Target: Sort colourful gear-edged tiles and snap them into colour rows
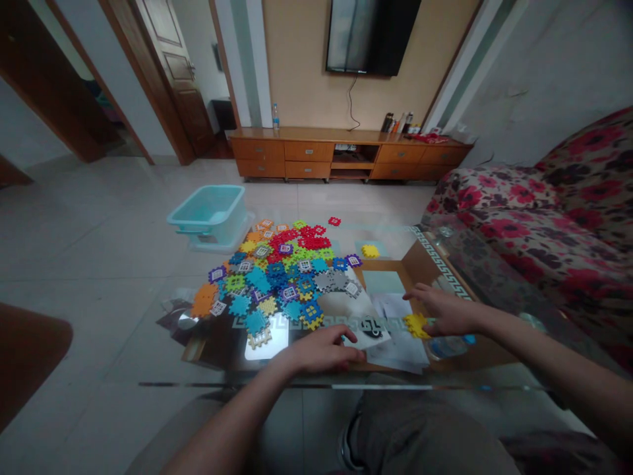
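- Right hand [448, 310]: thumb and index finger spread wide, with a small yellow stack [417, 325] of toothed pieces between them. Thumb side looked to be touching it; couldn't tell whether it was actually gripped.
- Left hand [324, 349]: palm down over the near part of the glass table [440, 260], fingers loosely curled, moderate gap between thumb and index. No piece visible in it.
- Main pile of toothed pieces [277, 274]: spread over the left and middle of the tabletop, left hand just nearside of it. Red and green toward the far side, blues in the middle, orange at far left, grey at right.
- Two strays: a yellow piece [370, 251] right of the pile, a red piece [335, 221] at its far edge.
- Teal bin [210, 214]: upright, beyond the pile's left side.
- Papers [398, 343] showed between the hands; clear bottle [448, 346] lay on its side just nearside of the right hand. Couldn't tell if the bottle was above or below the glass.
- Background: TV [373, 36] on the wall over a wooden cabinet [309, 152], floral sofa [514, 218] at right.
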Available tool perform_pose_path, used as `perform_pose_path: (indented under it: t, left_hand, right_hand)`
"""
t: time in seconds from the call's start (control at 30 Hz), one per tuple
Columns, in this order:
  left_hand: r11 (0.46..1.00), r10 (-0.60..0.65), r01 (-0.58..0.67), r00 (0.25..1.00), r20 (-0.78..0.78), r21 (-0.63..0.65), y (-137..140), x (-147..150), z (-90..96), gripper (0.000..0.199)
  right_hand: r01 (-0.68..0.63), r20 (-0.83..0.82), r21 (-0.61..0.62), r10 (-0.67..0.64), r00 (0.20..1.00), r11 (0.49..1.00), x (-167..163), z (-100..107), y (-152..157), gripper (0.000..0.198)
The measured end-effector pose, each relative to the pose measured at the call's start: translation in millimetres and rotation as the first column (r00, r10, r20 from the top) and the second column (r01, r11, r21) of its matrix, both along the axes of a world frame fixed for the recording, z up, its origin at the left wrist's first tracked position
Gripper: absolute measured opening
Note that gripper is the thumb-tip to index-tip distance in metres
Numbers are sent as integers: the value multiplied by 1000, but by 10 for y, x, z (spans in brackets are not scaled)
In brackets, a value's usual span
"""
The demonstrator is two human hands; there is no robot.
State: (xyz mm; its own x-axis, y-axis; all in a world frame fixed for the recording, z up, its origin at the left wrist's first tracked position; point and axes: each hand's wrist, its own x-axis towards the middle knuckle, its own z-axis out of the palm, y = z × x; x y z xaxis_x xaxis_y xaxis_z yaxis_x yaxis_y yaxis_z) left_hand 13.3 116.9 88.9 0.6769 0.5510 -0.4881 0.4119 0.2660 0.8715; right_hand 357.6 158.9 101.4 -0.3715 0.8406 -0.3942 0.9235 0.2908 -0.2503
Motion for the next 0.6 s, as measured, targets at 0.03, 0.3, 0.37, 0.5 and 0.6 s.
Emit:
perform_pose_path:
  t: [0.03,0.3,0.37,0.5,0.6]
  left_hand:
    - [1000,0,0,1000,-3,4,-2,-3,3,50]
    - [996,-10,13,999,-41,83,39,-28,-20,50]
    - [995,-14,19,999,-50,94,54,-30,-27,50]
    - [996,-17,22,998,-57,85,60,-22,-19,51]
    - [996,-24,29,998,-61,83,56,-18,-40,52]
  right_hand:
    - [20,-9,-22,-20,1000,1000,23,-32,-81,72]
    - [25,-94,-20,-26,995,1000,146,-323,-280,64]
    - [16,-102,4,-16,995,1000,157,-385,-275,61]
    - [14,-104,33,-11,994,999,164,-442,-250,58]
    - [6,-99,44,-2,995,999,145,-424,-240,56]
